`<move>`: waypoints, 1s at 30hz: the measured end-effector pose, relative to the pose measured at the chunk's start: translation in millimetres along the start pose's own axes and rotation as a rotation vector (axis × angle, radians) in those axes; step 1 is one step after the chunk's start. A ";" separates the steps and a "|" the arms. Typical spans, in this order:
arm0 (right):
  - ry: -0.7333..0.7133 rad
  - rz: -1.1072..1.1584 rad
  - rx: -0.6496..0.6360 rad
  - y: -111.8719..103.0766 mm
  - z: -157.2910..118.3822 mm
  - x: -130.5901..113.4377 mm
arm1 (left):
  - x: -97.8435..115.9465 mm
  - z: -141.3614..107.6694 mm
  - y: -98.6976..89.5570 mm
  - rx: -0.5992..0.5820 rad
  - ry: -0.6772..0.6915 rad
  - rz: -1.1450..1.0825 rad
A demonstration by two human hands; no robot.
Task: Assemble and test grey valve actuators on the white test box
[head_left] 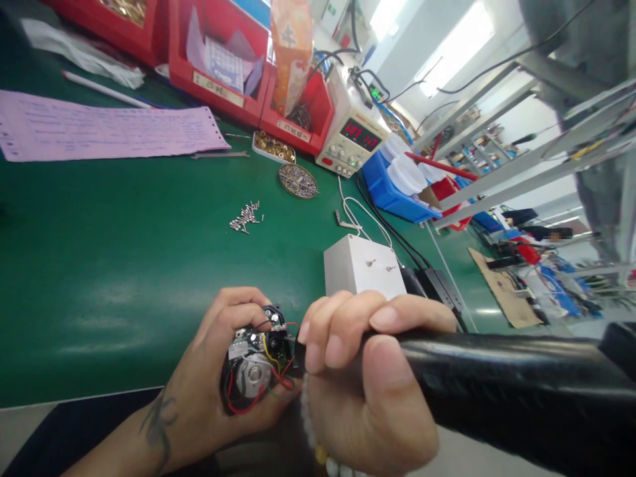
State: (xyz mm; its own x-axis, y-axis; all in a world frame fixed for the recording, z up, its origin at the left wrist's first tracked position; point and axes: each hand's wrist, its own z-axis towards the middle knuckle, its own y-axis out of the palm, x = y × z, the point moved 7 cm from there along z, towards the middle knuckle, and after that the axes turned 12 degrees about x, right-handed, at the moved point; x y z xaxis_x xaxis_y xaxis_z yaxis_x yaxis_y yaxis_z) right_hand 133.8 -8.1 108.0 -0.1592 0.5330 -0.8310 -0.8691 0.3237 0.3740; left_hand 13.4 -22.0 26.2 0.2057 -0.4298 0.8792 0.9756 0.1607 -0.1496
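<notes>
Near the table's front edge, my left hand (pixel 213 371) is closed round a small motor assembly (pixel 254 374). The assembly has a black housing, a round silver motor, a circuit board and red, yellow and black wires. My right hand (pixel 368 371) wraps round a thick black electric screwdriver (pixel 477 371), held nearly level. Its front end points left at the assembly; the bit is mostly hidden, so I cannot tell whether it touches a screw. Beyond my hands, a loose pile of small screws (pixel 246 216) lies on the green table (pixel 149 265).
A white box with two toggle switches (pixel 365 265) stands just beyond my right hand. Farther back are a round dish of small parts (pixel 298 181), a tray of brass parts (pixel 274 147), red bins (pixel 218 86), a power supply (pixel 350 126) and a blue bin (pixel 397 192). Pink paper (pixel 109 132) lies left.
</notes>
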 end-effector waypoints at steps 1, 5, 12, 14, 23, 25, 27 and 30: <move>-0.001 -0.004 -0.011 2.0 0.5 2.4 | 0.6 -0.1 0.2 0.004 0.002 0.000; 0.009 0.024 0.030 7.5 6.5 9.6 | 5.4 -0.7 0.6 0.011 0.049 0.039; 0.221 0.140 0.039 3.4 13.4 26.9 | 7.1 -6.1 2.6 0.020 0.087 0.096; 0.213 0.099 0.003 -0.6 17.1 14.5 | 8.7 -8.0 3.2 0.036 0.111 0.101; 0.076 -0.096 0.035 -10.6 27.8 -41.7 | 25.1 -12.1 21.2 -0.112 0.347 0.316; 0.061 -0.094 0.031 -12.7 22.0 -34.4 | 26.6 -14.0 25.0 -0.140 0.371 0.332; 0.043 -0.085 0.025 -15.0 18.0 -26.6 | 28.0 -15.4 26.8 -0.149 0.384 0.341; 0.044 -0.100 0.004 -15.6 16.9 -19.6 | 30.4 -14.3 27.2 -0.134 0.386 0.375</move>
State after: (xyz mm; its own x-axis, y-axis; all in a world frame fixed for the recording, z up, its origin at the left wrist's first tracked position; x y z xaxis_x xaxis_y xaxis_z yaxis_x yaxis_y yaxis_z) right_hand 158.4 -10.3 125.4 -0.0926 0.4628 -0.8816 -0.8798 0.3765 0.2901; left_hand 47.3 -43.4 42.4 0.5293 -0.6637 0.5286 0.8263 0.2617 -0.4988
